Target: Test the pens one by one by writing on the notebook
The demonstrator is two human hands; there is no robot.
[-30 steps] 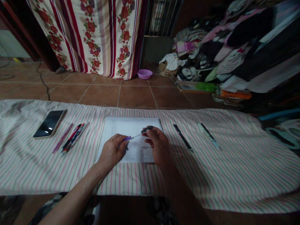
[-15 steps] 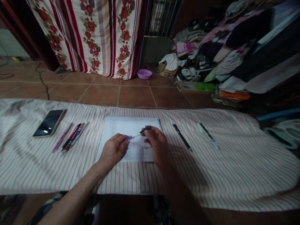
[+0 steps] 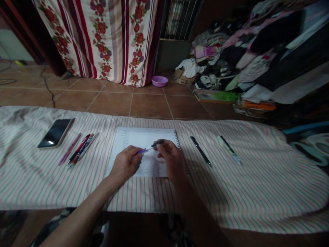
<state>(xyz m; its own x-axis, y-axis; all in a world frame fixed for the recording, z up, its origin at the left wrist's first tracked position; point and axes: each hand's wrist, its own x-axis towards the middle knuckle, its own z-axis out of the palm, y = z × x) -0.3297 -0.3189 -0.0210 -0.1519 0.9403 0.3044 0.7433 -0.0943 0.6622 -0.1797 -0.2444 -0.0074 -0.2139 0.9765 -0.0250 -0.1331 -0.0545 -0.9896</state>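
Note:
A spiral notebook lies open on a striped cloth. Both my hands rest over its lower half. My left hand is closed on the purple end of a pen. My right hand pinches the pen's dark end, so the pen spans between the two hands just above the page.
A phone and several pens lie left of the notebook. A black pen and a lighter pen lie to its right. Beyond are tiled floor, a floral curtain, a purple bowl and piled clothes.
My two hands have drawn slightly closer together on the pen, shortening the stretch visible between them. The view shifted a little.

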